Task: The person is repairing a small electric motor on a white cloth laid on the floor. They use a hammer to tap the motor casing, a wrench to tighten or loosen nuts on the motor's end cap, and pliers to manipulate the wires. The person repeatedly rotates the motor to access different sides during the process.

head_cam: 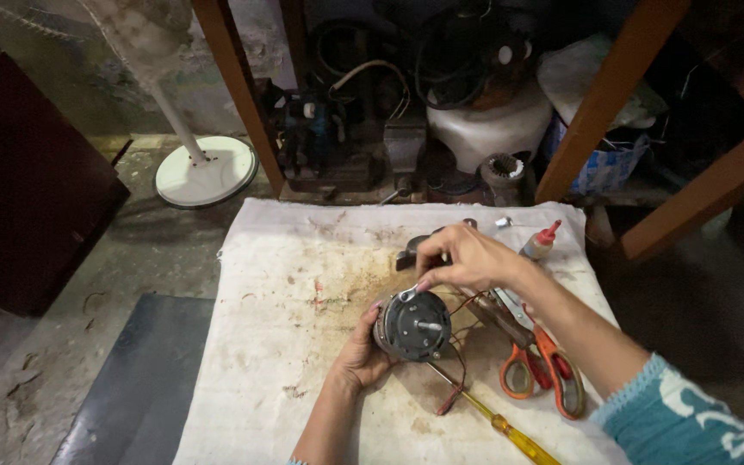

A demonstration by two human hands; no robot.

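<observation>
Grey metal catches the eye first: a small round motor with a stub shaft pointing up sits on a stained white cloth spread over the desk. The left hand cups the motor's near left side, fingers wrapped round its casing, seemingly to keep it from turning or sliding. The right hand comes over from the far side, its fingers pinched together on a small shiny wrench whose head rests at the motor's upper rim, as if set on a nut there; the exact contact is too small to make out.

Thin reddish wires trail from the motor's right side towards the person, ending in a small plug just beyond the left wrist. A screwdriver with a yellow see-through handle lies slanting on the cloth, its tip passing close under the motor. Orange-handled scissors lie just to the right of the motor, under the right forearm, within easy reach. Beyond the right hand's fingers stands a small bottle with a red nozzle, upright near the far edge of the cloth; what it holds cannot be seen. A dark metal part lies just behind the right hand, partly hidden.

Further off, a white round fan base stands on the floor, and a cluttered shelf holds a blue bag whose contents are unclear.
</observation>
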